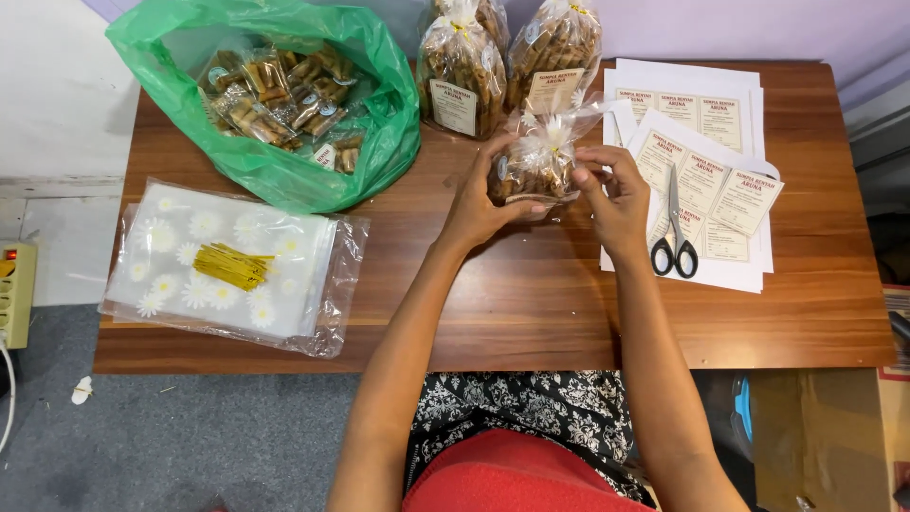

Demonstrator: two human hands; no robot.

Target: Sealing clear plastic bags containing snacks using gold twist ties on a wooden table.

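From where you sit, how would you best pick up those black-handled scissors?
Take the scissors by the black loop handles, coming from above on the near side with the right hand. They lie flat on the label sheets, handles toward you, closed blades pointing away.

Two labelled snack packs [507, 57] cut off by top edge; scissor blades' tips [672, 175] blurred

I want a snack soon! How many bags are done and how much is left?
Two tied, labelled snack bags stand finished at the back of the table. The left hand and right hand hold a third filled bag. Small packets still fill the green bag, and empty daisy bags, gold ties and uncut labels wait.
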